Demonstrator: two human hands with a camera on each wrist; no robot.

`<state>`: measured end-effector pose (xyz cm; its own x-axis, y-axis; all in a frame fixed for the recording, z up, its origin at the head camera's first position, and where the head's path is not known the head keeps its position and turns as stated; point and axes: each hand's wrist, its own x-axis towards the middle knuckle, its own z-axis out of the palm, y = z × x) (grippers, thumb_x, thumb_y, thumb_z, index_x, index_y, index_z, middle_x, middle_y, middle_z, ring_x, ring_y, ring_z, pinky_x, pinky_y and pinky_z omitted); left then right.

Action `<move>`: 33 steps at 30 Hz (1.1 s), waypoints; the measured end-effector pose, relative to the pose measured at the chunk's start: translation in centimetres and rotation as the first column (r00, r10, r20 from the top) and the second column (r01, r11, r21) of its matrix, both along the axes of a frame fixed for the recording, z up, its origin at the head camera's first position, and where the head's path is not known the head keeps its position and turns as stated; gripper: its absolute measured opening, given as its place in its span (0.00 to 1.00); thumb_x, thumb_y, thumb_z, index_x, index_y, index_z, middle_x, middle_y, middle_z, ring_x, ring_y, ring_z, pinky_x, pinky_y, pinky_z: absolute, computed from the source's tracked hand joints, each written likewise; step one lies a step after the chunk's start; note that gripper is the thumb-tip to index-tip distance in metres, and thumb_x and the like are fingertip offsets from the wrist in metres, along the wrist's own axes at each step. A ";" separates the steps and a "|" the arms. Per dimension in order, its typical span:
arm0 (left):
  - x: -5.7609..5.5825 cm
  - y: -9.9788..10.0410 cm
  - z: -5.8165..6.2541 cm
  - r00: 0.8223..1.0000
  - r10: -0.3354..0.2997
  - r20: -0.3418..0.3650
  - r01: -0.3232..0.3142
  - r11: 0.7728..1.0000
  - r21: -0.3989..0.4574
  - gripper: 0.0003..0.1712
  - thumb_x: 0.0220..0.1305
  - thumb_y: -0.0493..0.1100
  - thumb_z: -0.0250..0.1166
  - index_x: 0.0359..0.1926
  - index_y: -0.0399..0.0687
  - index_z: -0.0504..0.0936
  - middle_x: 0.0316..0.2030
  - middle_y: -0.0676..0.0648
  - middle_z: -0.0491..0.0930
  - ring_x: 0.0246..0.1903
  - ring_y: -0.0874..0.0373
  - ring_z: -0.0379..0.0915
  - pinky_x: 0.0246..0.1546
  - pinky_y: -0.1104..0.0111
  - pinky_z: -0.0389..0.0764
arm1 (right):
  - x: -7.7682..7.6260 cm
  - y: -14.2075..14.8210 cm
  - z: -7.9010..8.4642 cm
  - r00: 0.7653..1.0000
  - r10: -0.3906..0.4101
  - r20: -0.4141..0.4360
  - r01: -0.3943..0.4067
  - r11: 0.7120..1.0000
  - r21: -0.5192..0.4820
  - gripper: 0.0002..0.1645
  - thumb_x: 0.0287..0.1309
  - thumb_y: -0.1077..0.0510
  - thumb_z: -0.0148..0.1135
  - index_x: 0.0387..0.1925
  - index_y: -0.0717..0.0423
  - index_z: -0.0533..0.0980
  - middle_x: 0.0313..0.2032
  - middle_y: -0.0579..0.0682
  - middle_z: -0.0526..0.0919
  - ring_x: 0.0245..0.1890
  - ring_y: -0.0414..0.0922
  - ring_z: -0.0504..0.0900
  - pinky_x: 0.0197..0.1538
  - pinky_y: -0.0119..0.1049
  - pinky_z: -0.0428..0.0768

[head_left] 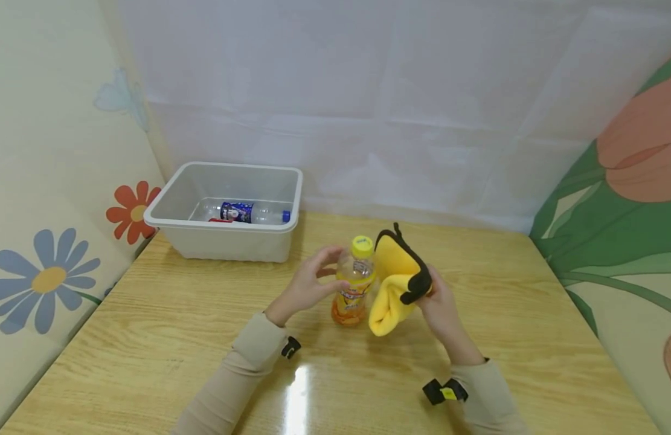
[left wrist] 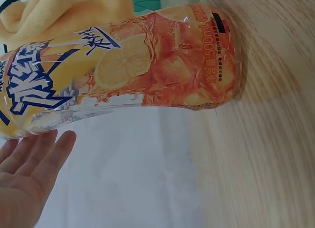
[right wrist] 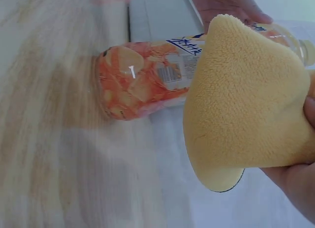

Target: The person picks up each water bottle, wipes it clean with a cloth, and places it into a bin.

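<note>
On the table stands an upright plastic drink bottle (head_left: pixel 350 299) with a yellow cap and an orange-and-yellow label. My left hand (head_left: pixel 315 283) is at its left side, thumb and fingers spread about the upper body. In the left wrist view the fingers (left wrist: pixel 55 156) look fairly straight, at the bottle (left wrist: pixel 147 65)'s edge; whether they press on it is unclear. My right hand (head_left: pixel 438 302) grips a folded yellow cleaning cloth (head_left: pixel 392 290) with dark edging, just right of the bottle. The cloth (right wrist: pixel 246 100) covers part of the bottle in the right wrist view.
A pale grey plastic bin (head_left: pixel 232 241) stands at the back left of the wooden table (head_left: pixel 509 290). Inside it lies a clear bottle (head_left: pixel 267 214) with a blue label and cap, near a red item (head_left: pixel 220 220) mostly hidden by the rim. A white sheet (head_left: pixel 422 121) hangs behind.
</note>
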<state>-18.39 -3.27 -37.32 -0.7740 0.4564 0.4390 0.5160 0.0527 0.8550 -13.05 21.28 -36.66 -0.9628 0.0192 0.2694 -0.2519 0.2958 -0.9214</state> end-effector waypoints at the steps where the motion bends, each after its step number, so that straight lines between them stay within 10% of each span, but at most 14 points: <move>1: 0.0 0.0 0.0 1.000 -0.007 0.000 0.007 1.000 -0.002 0.36 0.48 0.30 0.68 0.58 0.28 0.62 0.55 0.32 0.68 0.53 0.42 0.67 0.49 0.64 0.76 | 0.0 0.0 0.1 1.000 0.004 -0.021 -0.004 1.000 -0.013 0.25 0.45 0.80 0.53 0.48 0.65 0.68 0.40 0.43 0.74 0.40 0.36 0.70 0.37 0.25 0.77; 9: 0.0 -0.1 0.0 0.999 -0.031 -0.015 0.031 0.999 -0.019 0.35 0.51 0.30 0.66 0.59 0.27 0.61 0.57 0.32 0.66 0.54 0.40 0.65 0.49 0.58 0.76 | -0.2 0.0 0.6 0.992 0.048 -0.116 -0.057 0.995 -0.078 0.35 0.44 0.82 0.52 0.42 0.39 0.71 0.37 0.38 0.75 0.39 0.37 0.71 0.35 0.25 0.78; 33: 1.2 0.4 -0.1 0.995 -0.003 -0.103 -0.006 0.996 -0.087 0.41 0.56 0.35 0.64 0.66 0.30 0.52 0.61 0.34 0.61 0.58 0.43 0.62 0.49 0.60 0.76 | -0.8 -1.2 1.2 0.972 0.156 -0.173 -0.175 0.980 -0.098 0.33 0.42 0.83 0.52 0.44 0.46 0.73 0.37 0.41 0.76 0.36 0.38 0.73 0.32 0.27 0.79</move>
<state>-17.22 -2.83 -37.40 -0.7272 0.4956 0.4750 0.6012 0.1257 0.7892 -13.85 20.05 -35.45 -0.8979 -0.0980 0.4291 -0.4392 0.1351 -0.8882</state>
